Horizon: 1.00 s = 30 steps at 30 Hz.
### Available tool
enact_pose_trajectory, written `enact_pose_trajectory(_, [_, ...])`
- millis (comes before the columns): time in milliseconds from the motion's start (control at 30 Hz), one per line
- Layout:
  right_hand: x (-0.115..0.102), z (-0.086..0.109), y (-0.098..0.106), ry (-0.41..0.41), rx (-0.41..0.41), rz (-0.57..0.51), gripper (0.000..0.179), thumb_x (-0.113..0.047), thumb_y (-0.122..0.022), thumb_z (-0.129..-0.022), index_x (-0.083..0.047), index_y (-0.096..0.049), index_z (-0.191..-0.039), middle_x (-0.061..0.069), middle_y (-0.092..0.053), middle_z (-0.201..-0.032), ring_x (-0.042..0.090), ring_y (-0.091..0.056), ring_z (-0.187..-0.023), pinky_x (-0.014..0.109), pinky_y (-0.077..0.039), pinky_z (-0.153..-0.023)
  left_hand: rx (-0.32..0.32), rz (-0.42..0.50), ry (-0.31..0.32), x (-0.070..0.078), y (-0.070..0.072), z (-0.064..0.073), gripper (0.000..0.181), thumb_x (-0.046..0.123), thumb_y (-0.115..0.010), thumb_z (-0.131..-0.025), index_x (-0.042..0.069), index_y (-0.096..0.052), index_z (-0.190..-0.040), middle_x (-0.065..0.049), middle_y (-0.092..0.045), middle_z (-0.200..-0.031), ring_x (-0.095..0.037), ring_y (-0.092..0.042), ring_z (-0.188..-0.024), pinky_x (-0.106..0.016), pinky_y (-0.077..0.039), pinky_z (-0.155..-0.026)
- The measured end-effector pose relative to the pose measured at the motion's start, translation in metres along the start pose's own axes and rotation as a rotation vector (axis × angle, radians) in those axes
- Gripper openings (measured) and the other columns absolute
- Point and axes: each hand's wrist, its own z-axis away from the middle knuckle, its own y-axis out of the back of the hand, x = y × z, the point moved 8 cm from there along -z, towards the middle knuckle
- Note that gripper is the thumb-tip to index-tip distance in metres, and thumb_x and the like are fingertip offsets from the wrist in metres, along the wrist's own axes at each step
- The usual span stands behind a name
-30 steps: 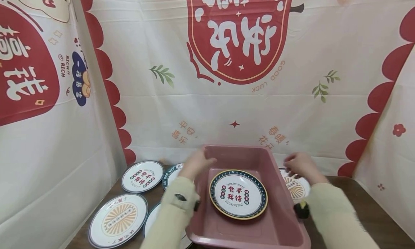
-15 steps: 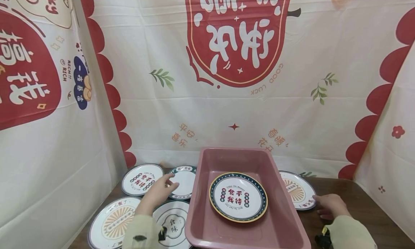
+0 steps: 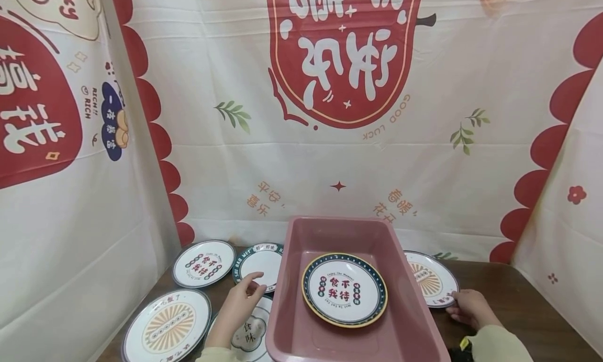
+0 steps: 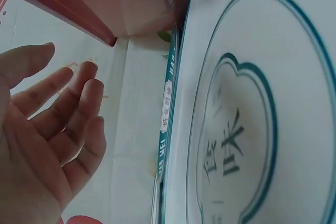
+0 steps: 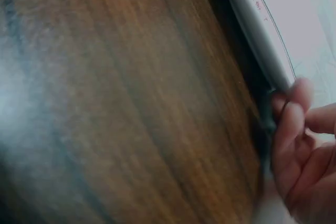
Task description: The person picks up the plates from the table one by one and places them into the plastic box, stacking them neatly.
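My right hand [image 3: 472,308] pinches the sunburst plate [image 3: 434,279] by its rim, fingers curled, while my left hand [image 3: 241,305], loosely cupped around nothing, hovers over the medallion plate [image 3: 250,335].

The pink tub [image 3: 325,343] hides the left edge of the sunburst plate [image 3: 434,281] on the right; the left hand [image 3: 239,305] covers part of the cloud-motif plate [image 3: 253,335]; in the right wrist view the tabletop [image 5: 131,103] blurs and the right hand [image 5: 303,163] is cut off
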Motion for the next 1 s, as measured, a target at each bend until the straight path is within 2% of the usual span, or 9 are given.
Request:
enact_pose_trajectory(100, [-0.004,0.005,0.003,0.082,0.031,-0.064,0.049,-0.006,-0.028,-0.098,0.026,-0.008,-0.129,0.004,-0.055,-0.064,0.009,-0.059,-0.055,0.027,-0.053,-0.056,0.01,0.013,-0.008,0.001,-0.002,-0.001,0.042,0.036,-0.054,-0.093,0.011,-0.053,-0.127,0.002,-0.059,-0.094,-0.016,-0.057,-0.091,-0.04,-0.048,-0.077])
enact_pose_trajectory(267, [-0.008,0.023,0.015,0.181,0.218,-0.132,0.047,-0.009,-0.035,-0.096,0.024,-0.02,-0.127,0.003,-0.055,-0.062,0.01,-0.059,-0.052,0.029,-0.053,-0.052,0.039,0.014,-0.017,0.004,-0.002,-0.001,0.039,0.035,-0.053,-0.094,0.013,-0.054,-0.126,0.002,-0.06,-0.095,-0.018,-0.057,-0.092,-0.04,-0.049,-0.078])
enact_pose_trajectory(333, [-0.012,0.033,0.02,0.222,0.265,-0.18,0.046,-0.009,-0.038,-0.096,0.024,-0.023,-0.124,0.003,-0.056,-0.061,0.01,-0.059,-0.05,0.03,-0.053,-0.05,0.048,0.018,-0.02,0.006,0.0,0.0,0.039,0.035,-0.053,-0.094,0.013,-0.054,-0.125,0.003,-0.059,-0.095,-0.017,-0.056,-0.092,-0.038,-0.049,-0.078])
enact_pose_trajectory(400, [-0.014,0.042,0.026,0.228,0.295,-0.238,0.043,-0.01,-0.039,-0.096,0.022,-0.027,-0.121,0.002,-0.056,-0.06,0.01,-0.06,-0.049,0.03,-0.053,-0.049,0.059,0.023,-0.032,0.009,0.002,0.0,0.037,0.033,-0.053,-0.094,0.013,-0.054,-0.125,0.003,-0.059,-0.095,-0.015,-0.056,-0.091,-0.036,-0.048,-0.078])
enact_pose_trajectory(600, [-0.022,0.066,0.042,0.16,0.31,-0.422,0.031,-0.017,-0.045,-0.095,0.008,-0.036,-0.113,0.002,-0.059,-0.058,0.012,-0.061,-0.049,0.029,-0.052,-0.048,0.086,0.041,-0.066,0.019,0.009,0.002,0.034,0.028,-0.053,-0.095,0.011,-0.055,-0.124,0.002,-0.059,-0.092,-0.013,-0.054,-0.086,-0.032,-0.047,-0.074])
enact_pose_trajectory(700, [-0.031,0.076,0.044,0.171,0.293,-0.459,0.025,-0.018,-0.048,-0.095,0.001,-0.038,-0.108,0.002,-0.059,-0.058,0.013,-0.061,-0.048,0.029,-0.052,-0.047,0.099,0.041,-0.076,0.022,0.012,0.004,0.033,0.026,-0.054,-0.094,0.011,-0.056,-0.123,0.003,-0.059,-0.09,-0.012,-0.054,-0.085,-0.031,-0.048,-0.074])
enact_pose_trajectory(900, [-0.049,0.089,0.04,0.248,0.28,-0.451,0.026,-0.02,-0.051,-0.094,-0.001,-0.038,-0.105,0.002,-0.06,-0.058,0.015,-0.062,-0.047,0.03,-0.052,-0.046,0.092,0.041,-0.087,0.026,0.014,0.007,0.032,0.03,-0.054,-0.094,0.013,-0.057,-0.121,0.003,-0.059,-0.09,-0.012,-0.054,-0.083,-0.03,-0.048,-0.073])
enact_pose_trajectory(1000, [-0.054,0.093,0.04,0.236,0.305,-0.433,0.026,-0.021,-0.05,-0.094,-0.001,-0.038,-0.106,0.002,-0.06,-0.058,0.016,-0.062,-0.047,0.031,-0.052,-0.046,0.093,0.044,-0.084,0.026,0.016,0.007,0.032,0.029,-0.054,-0.094,0.013,-0.057,-0.121,0.004,-0.059,-0.09,-0.012,-0.054,-0.083,-0.03,-0.048,-0.074])
